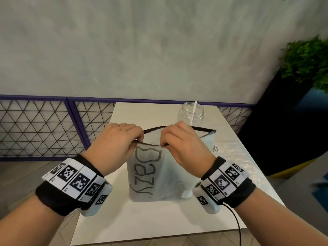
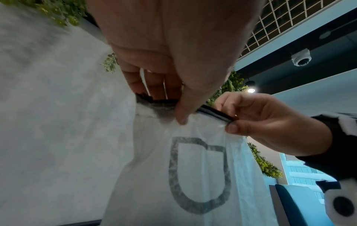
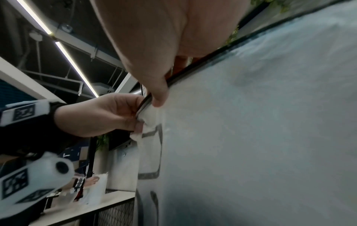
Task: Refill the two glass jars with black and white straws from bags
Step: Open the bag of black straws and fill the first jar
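A frosted white bag [image 1: 159, 174] with grey lettering and a black zip strip along its top stands upright on the white table [image 1: 159, 219]. My left hand [image 1: 120, 141] pinches the near zip edge at its left, and my right hand [image 1: 179, 139] pinches the same edge a little to the right. In the left wrist view my left hand [image 2: 179, 110] has its thumb on the bag [image 2: 193, 168] below the strip, with my right hand [image 2: 251, 120] beside it. The right wrist view shows my right hand [image 3: 158, 97] and my left hand [image 3: 119, 113] on the bag [image 3: 251, 137]. Behind the bag stands a glass jar [image 1: 190, 114] holding one white straw [image 1: 193, 112].
A clear plastic wrapper [image 1: 236, 157] lies on the table to the right of the bag. A purple-framed wire fence [image 1: 53, 126] runs behind the table on the left. A dark planter with green leaves [image 1: 305, 64] stands at the right.
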Motion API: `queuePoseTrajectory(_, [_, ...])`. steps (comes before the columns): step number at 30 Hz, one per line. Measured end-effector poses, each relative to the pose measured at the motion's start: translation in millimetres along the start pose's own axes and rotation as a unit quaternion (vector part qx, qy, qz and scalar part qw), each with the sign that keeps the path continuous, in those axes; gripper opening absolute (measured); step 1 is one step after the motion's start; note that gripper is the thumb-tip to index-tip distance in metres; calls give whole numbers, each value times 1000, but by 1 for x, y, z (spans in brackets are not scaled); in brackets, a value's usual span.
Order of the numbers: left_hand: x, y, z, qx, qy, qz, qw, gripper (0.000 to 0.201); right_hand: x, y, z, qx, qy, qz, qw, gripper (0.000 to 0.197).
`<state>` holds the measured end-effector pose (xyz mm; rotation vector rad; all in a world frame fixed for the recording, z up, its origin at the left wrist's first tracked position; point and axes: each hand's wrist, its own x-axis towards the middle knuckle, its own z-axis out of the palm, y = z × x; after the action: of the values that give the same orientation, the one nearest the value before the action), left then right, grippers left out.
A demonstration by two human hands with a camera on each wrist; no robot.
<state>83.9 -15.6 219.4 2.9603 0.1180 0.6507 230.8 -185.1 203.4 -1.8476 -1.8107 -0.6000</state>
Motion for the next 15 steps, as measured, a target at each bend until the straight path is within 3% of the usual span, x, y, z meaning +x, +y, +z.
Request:
queuePoseTrajectory(3, [-2, 2, 7, -12, -9, -18, 1000, 13, -13, 0, -4, -21, -52, 21, 998, 10])
queuePoseTrajectory(6, [-5, 3, 9, -9, 2, -25, 1000, 19, -25, 10, -12, -59, -221, 86, 970, 49])
queuePoseTrajectory(8, [-8, 7, 9, 4, -2, -27, 1000, 17, -33, 14, -10, -108, -263, 75, 956, 46])
queuePoseTrajectory(10, [-13, 10, 14, 38, -26, -17, 999, 24, -41, 15, -3, -146, -224, 51, 962, 35])
queuePoseTrajectory(13, [-18, 11, 30, 97, -63, -25, 993, 49, -56, 16, 10, -139, -153, 18, 978, 39])
queuePoseTrajectory(15, [-21, 8, 44, 106, -35, -31, 993, 42, -63, 14, 14, -133, -127, 4, 983, 41])
